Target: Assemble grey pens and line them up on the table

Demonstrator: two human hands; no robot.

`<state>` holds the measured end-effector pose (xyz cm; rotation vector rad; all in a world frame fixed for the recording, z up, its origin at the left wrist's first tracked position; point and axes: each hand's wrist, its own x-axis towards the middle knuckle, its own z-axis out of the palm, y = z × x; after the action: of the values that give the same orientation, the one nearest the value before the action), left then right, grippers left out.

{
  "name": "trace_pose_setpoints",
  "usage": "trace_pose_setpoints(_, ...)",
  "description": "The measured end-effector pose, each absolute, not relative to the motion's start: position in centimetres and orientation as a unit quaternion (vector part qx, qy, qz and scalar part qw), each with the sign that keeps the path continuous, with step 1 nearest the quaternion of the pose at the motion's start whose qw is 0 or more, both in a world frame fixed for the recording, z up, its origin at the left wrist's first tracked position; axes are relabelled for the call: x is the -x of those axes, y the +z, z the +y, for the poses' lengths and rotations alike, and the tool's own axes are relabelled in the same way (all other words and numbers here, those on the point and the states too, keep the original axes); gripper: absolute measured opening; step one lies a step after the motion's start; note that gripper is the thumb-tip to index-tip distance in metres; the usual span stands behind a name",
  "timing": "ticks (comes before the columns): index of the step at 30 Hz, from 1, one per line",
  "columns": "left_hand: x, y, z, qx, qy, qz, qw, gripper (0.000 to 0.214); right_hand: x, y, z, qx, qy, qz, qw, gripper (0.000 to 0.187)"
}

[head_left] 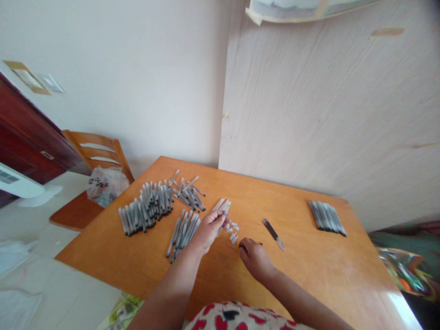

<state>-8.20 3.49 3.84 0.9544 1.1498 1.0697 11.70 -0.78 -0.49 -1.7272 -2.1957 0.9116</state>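
My left hand (211, 229) is closed around a small bunch of grey pens (222, 207) held just above the wooden table (309, 270). My right hand (254, 256) rests on the table with its fingers curled, next to a few small pale caps (233, 231); whether it holds anything is hidden. A row of grey pens (184, 231) lies left of my left hand. A larger heap of pens (154, 204) lies further left. One dark pen (273, 233) lies alone right of my hands.
A neat stack of pens (326, 217) sits at the table's far right. A pale wooden board (330, 105) leans against the wall behind the table. A wooden chair (91, 183) carrying a plastic bag (105, 185) stands to the left.
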Motion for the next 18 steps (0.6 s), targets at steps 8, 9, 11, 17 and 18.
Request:
trace_pose_setpoints(8,7.6,4.8,3.5,-0.446,0.44,0.473,0.62,0.036,-12.4,3.9,2.8,0.545,0.563,-0.476,0.399,0.015)
trace_pose_setpoints(9,7.4,5.0,3.5,-0.448,0.435,0.469,0.624,0.037,-12.4,4.2,3.0,0.527,0.576,-0.462,0.42,0.016)
trace_pose_setpoints(11,7.2,5.2,3.5,-0.452,0.429,0.461,0.632,0.038,-12.5,4.7,3.3,0.496,0.605,-0.434,0.448,0.021)
trace_pose_setpoints(17,6.7,5.8,3.3,-0.472,0.414,0.457,0.63,0.039,-12.5,6.5,3.5,0.444,0.678,-0.339,0.478,0.028)
trace_pose_setpoints(18,6.6,5.8,3.3,-0.476,0.411,0.459,0.628,0.039,-12.4,6.9,3.5,0.441,0.683,-0.325,0.483,0.029)
